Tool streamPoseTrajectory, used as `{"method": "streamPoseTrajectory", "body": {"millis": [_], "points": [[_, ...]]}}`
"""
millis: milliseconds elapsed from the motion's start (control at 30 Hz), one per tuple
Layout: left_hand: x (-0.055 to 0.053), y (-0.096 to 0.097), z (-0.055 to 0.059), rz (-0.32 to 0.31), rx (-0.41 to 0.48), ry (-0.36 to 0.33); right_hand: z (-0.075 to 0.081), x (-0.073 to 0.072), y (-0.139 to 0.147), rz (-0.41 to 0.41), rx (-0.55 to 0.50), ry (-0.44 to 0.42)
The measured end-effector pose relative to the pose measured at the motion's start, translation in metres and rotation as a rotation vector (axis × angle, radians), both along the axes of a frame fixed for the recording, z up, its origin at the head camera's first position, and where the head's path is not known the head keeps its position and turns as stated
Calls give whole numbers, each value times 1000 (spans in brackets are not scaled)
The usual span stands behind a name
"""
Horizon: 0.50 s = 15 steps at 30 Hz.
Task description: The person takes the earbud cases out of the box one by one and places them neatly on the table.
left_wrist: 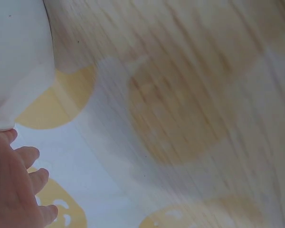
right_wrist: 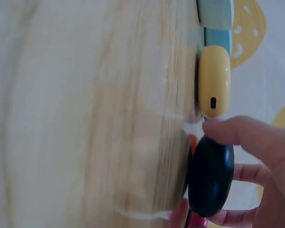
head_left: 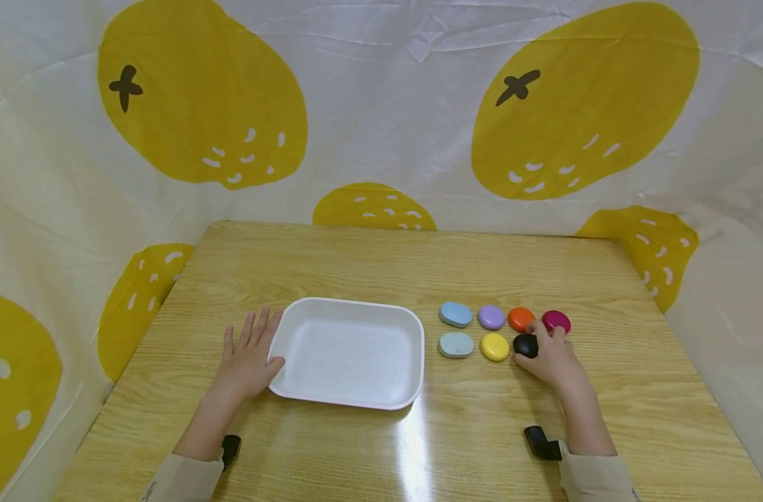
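A white rectangular tray [head_left: 346, 352] stands on the wooden table, left of the middle. My left hand [head_left: 246, 362] rests at its left side, fingers spread and fairly straight, the thumb over the rim. In the left wrist view, the left hand's [left_wrist: 12, 180] fingertips show beside the tray wall [left_wrist: 21, 57]. My right hand [head_left: 554, 359] pinches a smooth black rounded case [head_left: 526, 346] between thumb and fingers. Seen from the right wrist, that black case [right_wrist: 211, 178] looks tilted; whether it touches the table, I cannot tell. Beside it lies a yellow case [right_wrist: 214, 80] with a small dark slot.
Two rows of small cases lie right of the tray: blue [head_left: 456, 314], purple [head_left: 491, 317], orange [head_left: 521, 319] and magenta [head_left: 556, 321] behind; pale grey-blue [head_left: 456, 345] and yellow [head_left: 495, 346] in front. A lemon-patterned cloth [head_left: 388, 125] rises behind the table and along both sides.
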<state>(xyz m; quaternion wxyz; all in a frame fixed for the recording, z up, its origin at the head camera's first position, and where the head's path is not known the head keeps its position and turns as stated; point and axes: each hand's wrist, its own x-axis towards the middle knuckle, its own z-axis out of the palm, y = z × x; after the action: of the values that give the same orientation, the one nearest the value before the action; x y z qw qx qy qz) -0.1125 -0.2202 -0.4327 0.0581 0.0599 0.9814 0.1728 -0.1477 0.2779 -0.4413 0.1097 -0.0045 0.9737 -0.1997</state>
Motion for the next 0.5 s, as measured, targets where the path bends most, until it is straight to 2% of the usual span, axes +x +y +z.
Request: {"method": "streamPoseTrajectory", "body": {"millis": [100, 200, 400, 500], "points": [[0, 0, 1, -2, 2, 2, 8, 1, 0, 0, 0, 3], [-1, -1, 1, -6, 5, 2, 23, -1, 2, 4, -1, 13], [-4, -7, 6, -57, 37, -33, 65, -18, 13, 19, 9, 82], [-12, -12, 18, -104, 112, -62, 92, -30, 17, 39, 29, 139]]}}
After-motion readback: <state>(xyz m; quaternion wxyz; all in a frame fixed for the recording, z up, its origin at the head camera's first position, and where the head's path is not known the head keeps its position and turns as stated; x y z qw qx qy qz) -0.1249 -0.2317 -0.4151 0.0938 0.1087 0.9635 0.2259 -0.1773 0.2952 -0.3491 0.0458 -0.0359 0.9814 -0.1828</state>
